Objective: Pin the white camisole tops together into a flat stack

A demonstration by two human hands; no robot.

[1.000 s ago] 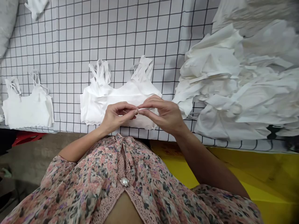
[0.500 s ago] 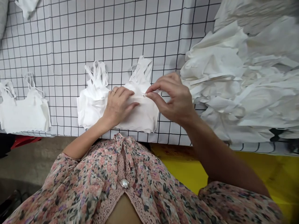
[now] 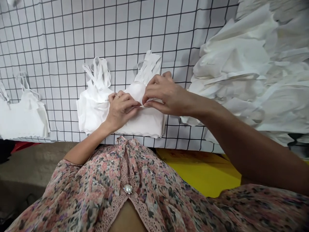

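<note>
A stack of white strappy crop tops (image 3: pixel 145 124) lies in front of me, its thin straps spread toward the far side. My left hand (image 3: pixel 123 108), with a ring on one finger, rests on the middle of the stack and pinches a fold of the uppermost top between thumb and forefinger. Right beside it, my right hand (image 3: pixel 163 95) has thumb and forefinger pinched on the same raised edge. The fingertips of both hands nearly meet there. Whatever small piece lies between the right fingertips is hidden.
A second stack of white tops (image 3: pixel 25 117) lies at the left. On the right a large loose heap of white garments (image 3: pixel 238 77) covers the table. A black-and-white checked cloth (image 3: pixel 130 29) covers the table; something yellow (image 3: pixel 200 172) stands below its front edge.
My right hand has moved left to meet the left fingertips. The small pale piece it pinched is now out of sight. My left thumb has closed toward the forefinger on the fabric.
</note>
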